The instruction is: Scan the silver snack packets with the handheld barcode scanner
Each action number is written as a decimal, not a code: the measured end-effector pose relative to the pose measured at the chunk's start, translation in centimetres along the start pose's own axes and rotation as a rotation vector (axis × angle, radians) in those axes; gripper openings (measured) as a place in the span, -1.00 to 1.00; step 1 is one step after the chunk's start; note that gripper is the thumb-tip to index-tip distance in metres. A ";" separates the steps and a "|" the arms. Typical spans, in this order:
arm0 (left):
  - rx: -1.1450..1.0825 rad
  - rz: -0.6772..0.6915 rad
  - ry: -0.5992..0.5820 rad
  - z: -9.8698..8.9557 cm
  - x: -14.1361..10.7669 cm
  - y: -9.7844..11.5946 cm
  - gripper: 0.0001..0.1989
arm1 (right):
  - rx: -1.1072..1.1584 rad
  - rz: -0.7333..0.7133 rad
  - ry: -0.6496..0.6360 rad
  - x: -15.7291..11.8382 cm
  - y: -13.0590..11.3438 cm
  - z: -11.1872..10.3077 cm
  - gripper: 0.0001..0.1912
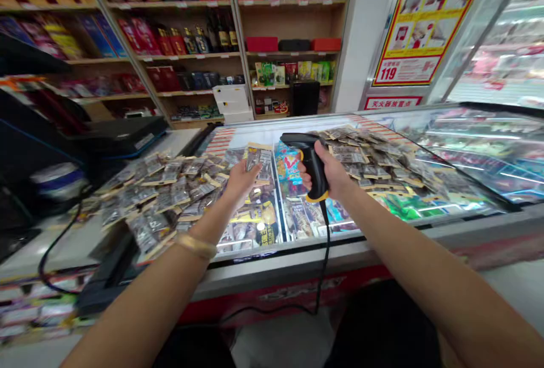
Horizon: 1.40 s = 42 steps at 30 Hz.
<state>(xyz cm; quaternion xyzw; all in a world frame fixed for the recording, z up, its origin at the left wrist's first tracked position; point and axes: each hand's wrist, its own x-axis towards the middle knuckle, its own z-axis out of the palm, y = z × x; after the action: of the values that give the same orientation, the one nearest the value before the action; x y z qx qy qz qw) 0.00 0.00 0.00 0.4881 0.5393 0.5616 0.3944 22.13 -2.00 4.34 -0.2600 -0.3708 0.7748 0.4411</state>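
Observation:
My right hand [334,169] is wrapped round the grip of a black and yellow barcode scanner [312,166], whose head points left. Its cable hangs down in front of the freezer. To the left, my left hand [241,182] pinches a small snack packet [259,163] with a clear front, dark contents and a tan edge. Scanner and packet are apart, both above the glass-topped chest freezer [280,246]. A heap of similar packets [170,186] spreads to the left of my left hand, and a second pile of packets [374,158] lies right of the scanner.
Dark counter equipment [114,132] stands at the far left, partly blurred. Behind the freezer rise shelves [293,2] of boxes and bottles. White boxes [232,98] stand near its back edge. The scanner's black cable [321,277] loops low along the freezer's front.

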 end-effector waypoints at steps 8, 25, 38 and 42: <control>-0.249 -0.093 0.092 -0.7 -1.0 -1.0 -0.73 | -0.024 0.059 -0.018 1.3 3.0 0.3 -0.49; -0.317 -0.139 0.160 -0.4 -1.5 0.3 -0.85 | -0.240 0.244 0.000 0.2 3.6 0.9 -0.53; -0.041 0.170 0.287 -2.1 -0.4 0.8 -0.59 | -0.125 0.124 -0.082 0.4 3.9 0.5 -0.50; 0.227 0.356 0.390 -7.8 1.6 3.5 -0.51 | -0.128 0.088 -0.115 1.2 3.8 2.4 -0.51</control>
<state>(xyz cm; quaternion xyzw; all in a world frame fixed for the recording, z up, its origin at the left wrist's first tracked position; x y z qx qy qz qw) -7.69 -0.55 4.11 0.4990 0.5702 0.6412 0.1214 17.94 -3.03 2.57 -0.2590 -0.4325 0.7818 0.3669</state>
